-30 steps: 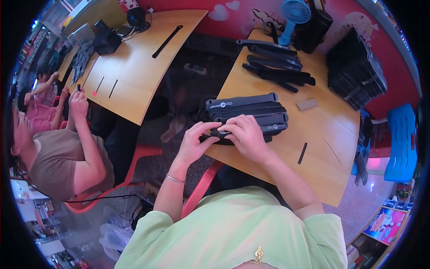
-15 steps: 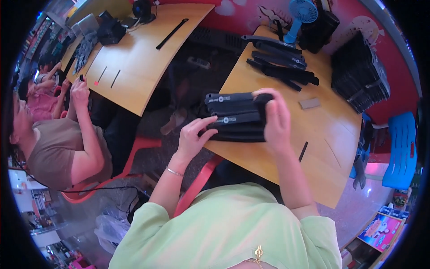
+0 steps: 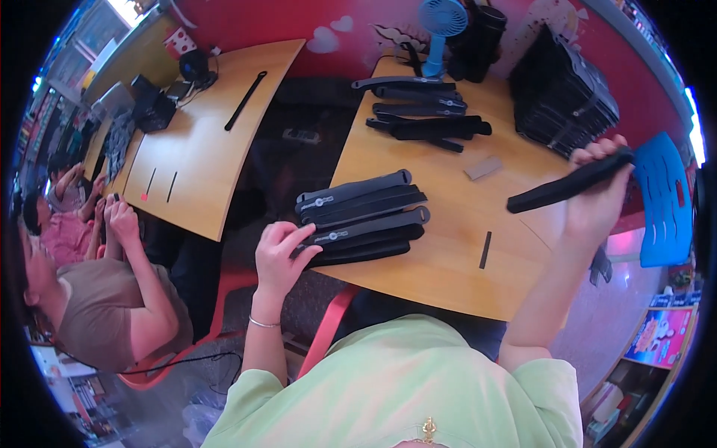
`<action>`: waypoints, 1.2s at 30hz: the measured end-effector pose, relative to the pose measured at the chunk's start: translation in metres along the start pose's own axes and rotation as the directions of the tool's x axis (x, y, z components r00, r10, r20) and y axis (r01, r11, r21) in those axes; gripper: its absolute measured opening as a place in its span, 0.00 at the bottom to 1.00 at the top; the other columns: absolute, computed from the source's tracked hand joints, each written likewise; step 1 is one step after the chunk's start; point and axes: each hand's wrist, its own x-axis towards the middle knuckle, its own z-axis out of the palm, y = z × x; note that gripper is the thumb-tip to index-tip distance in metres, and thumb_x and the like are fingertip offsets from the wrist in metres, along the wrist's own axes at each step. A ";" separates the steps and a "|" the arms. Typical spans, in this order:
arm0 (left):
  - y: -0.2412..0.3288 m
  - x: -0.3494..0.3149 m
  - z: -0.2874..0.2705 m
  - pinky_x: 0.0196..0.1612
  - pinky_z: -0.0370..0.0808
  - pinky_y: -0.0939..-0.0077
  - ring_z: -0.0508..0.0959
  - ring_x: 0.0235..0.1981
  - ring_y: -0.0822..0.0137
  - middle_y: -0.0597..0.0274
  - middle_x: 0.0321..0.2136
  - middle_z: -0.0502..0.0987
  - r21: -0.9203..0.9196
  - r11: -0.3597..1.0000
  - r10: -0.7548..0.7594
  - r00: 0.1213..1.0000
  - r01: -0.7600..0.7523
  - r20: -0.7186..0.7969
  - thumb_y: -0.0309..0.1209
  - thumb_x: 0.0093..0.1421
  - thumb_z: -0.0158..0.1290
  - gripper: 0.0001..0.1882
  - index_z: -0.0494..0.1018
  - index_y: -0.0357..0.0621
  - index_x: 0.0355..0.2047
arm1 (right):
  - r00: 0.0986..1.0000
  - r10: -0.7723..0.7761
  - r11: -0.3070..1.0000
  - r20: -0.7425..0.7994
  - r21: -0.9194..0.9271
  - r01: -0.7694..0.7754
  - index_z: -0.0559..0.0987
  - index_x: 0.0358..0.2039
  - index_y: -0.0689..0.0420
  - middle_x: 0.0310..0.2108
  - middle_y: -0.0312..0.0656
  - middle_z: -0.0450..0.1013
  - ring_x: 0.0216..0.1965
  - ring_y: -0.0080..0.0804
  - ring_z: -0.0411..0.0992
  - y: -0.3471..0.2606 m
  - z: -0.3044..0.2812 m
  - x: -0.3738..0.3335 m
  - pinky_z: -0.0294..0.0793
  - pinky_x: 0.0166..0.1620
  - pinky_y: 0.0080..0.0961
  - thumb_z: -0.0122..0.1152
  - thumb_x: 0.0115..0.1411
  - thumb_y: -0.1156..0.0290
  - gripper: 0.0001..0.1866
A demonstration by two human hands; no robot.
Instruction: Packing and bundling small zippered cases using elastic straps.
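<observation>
Head view had my right hand (image 3: pixel 599 196) gripping one slim black fabric strap (image 3: pixel 554 191) aloft, the grey-and-black strap pile (image 3: pixel 373 216) left on the tan wooden worktop (image 3: pixel 441 254), my left hand (image 3: pixel 279 257) curled at the pile's left end, whether pinching unclear.

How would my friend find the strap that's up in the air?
Find the wooden table nearest the green shirt. Over its right side, look for the person's right hand. The black strap is in its grip; unlike the other straps on the table, this one is held up.
</observation>
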 end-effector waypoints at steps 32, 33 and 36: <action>0.076 0.293 0.175 0.40 0.73 0.60 0.76 0.37 0.49 0.50 0.30 0.74 0.079 0.952 0.232 0.867 -0.295 0.440 0.48 0.38 0.69 0.38 0.68 0.40 0.46 | 0.834 0.146 0.717 -0.532 -0.524 -0.460 0.74 0.45 0.58 0.35 0.30 0.71 0.32 0.14 0.65 0.078 -0.116 -0.068 0.65 0.38 0.13 0.49 0.67 0.69 0.10; 0.072 0.294 0.175 0.40 0.73 0.60 0.76 0.37 0.49 0.50 0.30 0.74 0.083 0.950 0.235 0.865 -0.301 0.444 0.48 0.38 0.69 0.38 0.68 0.40 0.46 | 0.833 0.143 0.722 -0.535 -0.519 -0.458 0.74 0.45 0.58 0.35 0.30 0.71 0.32 0.14 0.65 0.079 -0.116 -0.068 0.65 0.38 0.13 0.49 0.67 0.69 0.10; 0.063 0.298 0.174 0.42 0.73 0.62 0.76 0.39 0.48 0.48 0.34 0.76 0.037 0.946 0.280 0.866 -0.323 0.415 0.46 0.39 0.69 0.39 0.68 0.38 0.48 | 0.838 0.135 0.735 -0.528 -0.514 -0.442 0.74 0.44 0.58 0.33 0.32 0.70 0.31 0.15 0.64 0.081 -0.117 -0.072 0.65 0.36 0.13 0.47 0.67 0.73 0.09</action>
